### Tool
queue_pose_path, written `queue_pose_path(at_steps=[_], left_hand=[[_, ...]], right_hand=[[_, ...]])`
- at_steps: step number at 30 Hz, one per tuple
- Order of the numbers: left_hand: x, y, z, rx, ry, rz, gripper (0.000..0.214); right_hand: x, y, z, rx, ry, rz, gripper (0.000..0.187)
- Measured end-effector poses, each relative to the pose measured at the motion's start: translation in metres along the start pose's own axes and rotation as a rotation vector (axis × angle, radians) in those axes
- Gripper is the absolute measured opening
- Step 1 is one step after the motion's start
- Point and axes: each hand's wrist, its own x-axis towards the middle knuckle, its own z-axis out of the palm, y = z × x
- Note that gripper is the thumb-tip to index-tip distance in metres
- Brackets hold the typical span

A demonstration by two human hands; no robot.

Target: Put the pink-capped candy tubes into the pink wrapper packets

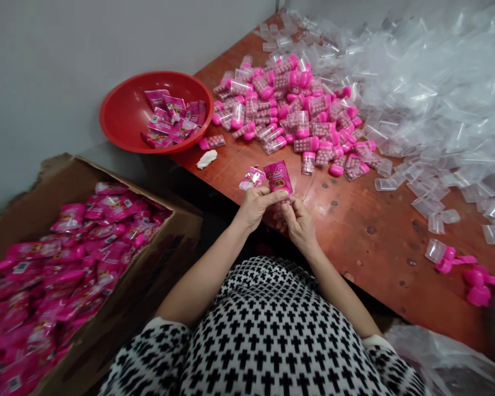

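Observation:
Over the table's near edge, my left hand (256, 209) is closed, its thumb and fingers pinching a printed pink packet (278, 177). Close beside it, my right hand (300, 224) is closed at the packet's lower end, thumb pressed toward the left thumb. Something pinkish shows between the hands below the packet, mostly hidden by the fingers; I cannot tell what it is. A smaller printed piece (253, 179) with pink and white areas lies just beyond my left hand. Past the packet spreads a pile of clear tubes (307, 144) with pink caps and small pink balls inside.
A red bowl (119, 118) with several pink packets sits at the table's left edge. Left below stands a cardboard box (181, 223) full of filled pink packets. Clear empty tubes (429, 99) heap at the right; pink plastic pieces (478, 286) and white crumpled material (207, 159) lie on the table.

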Motion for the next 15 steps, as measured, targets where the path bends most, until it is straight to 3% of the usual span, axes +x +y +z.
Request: queue_pose_path(at_steps=[5,9,15], left_hand=[[0.0002,-0.0054,-0.0004,-0.095,0.058,-0.027,0.033],[0.0021,-0.0059,0.0016,-0.197,0.167,0.000,0.033],[-0.0078,-0.0071,0.0079,-0.145,0.102,-0.015,0.029]], right_hand=[[-0.0031,0.0005,-0.0003,0.172,-0.062,0.069,0.034],[-0.0056,0.0024,-0.0009,0.320,0.005,0.051,0.039],[-0.0084,0.0080,-0.0011,0.380,0.049,0.099,0.039]])
